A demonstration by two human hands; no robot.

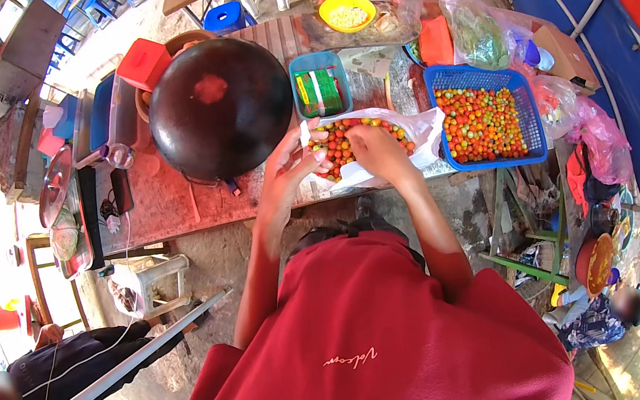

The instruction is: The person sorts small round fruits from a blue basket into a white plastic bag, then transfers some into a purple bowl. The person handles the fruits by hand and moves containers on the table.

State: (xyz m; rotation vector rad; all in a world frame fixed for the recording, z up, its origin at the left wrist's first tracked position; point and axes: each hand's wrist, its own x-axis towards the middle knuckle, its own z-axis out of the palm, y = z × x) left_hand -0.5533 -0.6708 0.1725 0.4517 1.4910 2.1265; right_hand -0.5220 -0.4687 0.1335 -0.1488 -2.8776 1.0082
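A white plastic bag [426, 131] lies open on the table, with many small red, orange and yellow cherry tomatoes [340, 150] inside. At its left rim is my left hand [288, 164], thumb and fingers spread apart over the tomatoes. Whether those fingers pinch the plastic is not clear. My right hand [378, 152] reaches down into the bag with curled fingers. Its fingertips are hidden, so I cannot see whether a tomato is between them. Just right of the bag stands a blue plastic basket [536, 128], holding more cherry tomatoes [481, 124] in green, orange and red.
Left of the bag, a large dark wok [218, 112] rests upside down. Behind the bag sits a teal tub [298, 100] with a green packet [318, 92]. Farther back is a yellow bowl [333, 25]. The wooden table's [220, 206] near edge runs before me. Two people are visible, left and right.
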